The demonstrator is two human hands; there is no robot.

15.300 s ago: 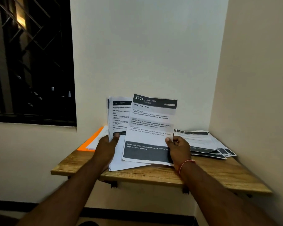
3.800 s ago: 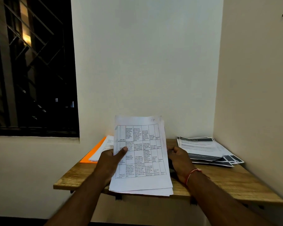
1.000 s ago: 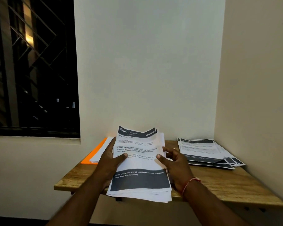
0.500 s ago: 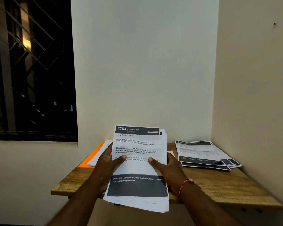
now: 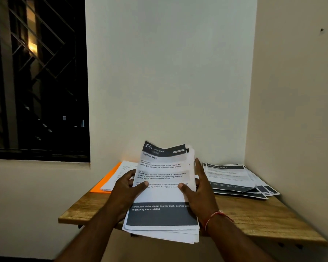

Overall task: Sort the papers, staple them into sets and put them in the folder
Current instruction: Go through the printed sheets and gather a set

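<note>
At the far left, a dark window (image 5: 36, 78) with a metal grille is sitting in the wall. On the left end of the wooden shelf (image 5: 263, 220), an orange folder (image 5: 105, 183) is lying flat, and a few white sheets (image 5: 121, 174) are resting on top of it. The left hand (image 5: 124, 191) is gripping the left edge of the stack of papers (image 5: 163, 197), with the thumb pressing on the front page and the fingers curling behind. The stack is being held tilted up over the front edge of the shelf, between the two piles, with its lower edge overhanging the shelf. The top page is showing the heading "2754 LIVING ROOM, Deep Clean Carpet", and its upper edge is bending. The right hand (image 5: 202, 195) is gripping the right edge, with the thumb on the front page, one finger extending up along the edge and the remaining fingers behind. A red thread (image 5: 214, 216) is circling the right wrist. At the right end, a fanned pile of printed sheets (image 5: 235, 179) is lying flat near the corner.
</note>
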